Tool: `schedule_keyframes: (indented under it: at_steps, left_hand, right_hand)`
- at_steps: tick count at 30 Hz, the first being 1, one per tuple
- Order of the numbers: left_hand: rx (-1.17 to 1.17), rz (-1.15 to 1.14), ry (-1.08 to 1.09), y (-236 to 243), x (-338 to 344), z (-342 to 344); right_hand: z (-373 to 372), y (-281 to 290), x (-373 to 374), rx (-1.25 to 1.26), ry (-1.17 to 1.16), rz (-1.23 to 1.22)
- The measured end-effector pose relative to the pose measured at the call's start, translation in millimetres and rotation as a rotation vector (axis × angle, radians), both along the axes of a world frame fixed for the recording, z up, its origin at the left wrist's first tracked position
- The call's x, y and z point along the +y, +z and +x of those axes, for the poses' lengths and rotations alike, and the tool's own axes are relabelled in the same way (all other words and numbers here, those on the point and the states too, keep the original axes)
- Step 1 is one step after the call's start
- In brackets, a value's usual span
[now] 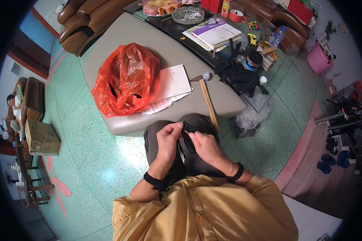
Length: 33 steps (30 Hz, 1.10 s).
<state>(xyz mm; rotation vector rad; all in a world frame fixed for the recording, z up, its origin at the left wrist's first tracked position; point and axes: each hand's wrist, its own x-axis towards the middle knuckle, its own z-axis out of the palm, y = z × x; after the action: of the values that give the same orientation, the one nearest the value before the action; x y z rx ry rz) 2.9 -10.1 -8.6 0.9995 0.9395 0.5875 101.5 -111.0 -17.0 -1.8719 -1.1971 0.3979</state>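
Over my lap, my left hand (169,138) is closed, thumb against fingers, at the edge of a black strip of cloth (188,141) that hangs down between my thighs. My right hand (206,145) is closed just beside it, its thumb and finger pinched together. A tiny tan tip shows at those fingers; what it belongs to is too small to make out. The hands are close but apart. Just beyond my right knee, a long wooden strip (210,105) leans on the grey padded bench (138,30). A dark blade-like tool with a wrapped end (201,77) lies behind it.
A crumpled red plastic bag (126,80) sits on the bench, partly over white papers (175,82). The dark glass table (161,21) holds an ashtray (188,15), notebooks (215,32), black cloth pieces (233,72) and a jar (253,60). A cardboard box (42,136) stands left.
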Motion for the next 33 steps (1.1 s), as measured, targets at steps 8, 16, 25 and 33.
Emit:
schedule_keyframes:
  at_steps: [8,16,25,33]
  left_hand:
    - [0.002,0.178,-0.062,-10,0,4]
    - [-0.096,0.183,-0.239,-7,1,-3]
    - [0.156,0.562,-0.197,-23,-7,1]
    - [0.076,0.207,-0.204,-6,7,-7]
  right_hand:
    - [3,3,8,-0.079,0.099,0.093]
    - [16,-4,8,0.298,0.093,-0.008]
    - [11,-3,14,0.289,0.073,0.052]
    - [20,-5,10,0.015,0.091,0.064]
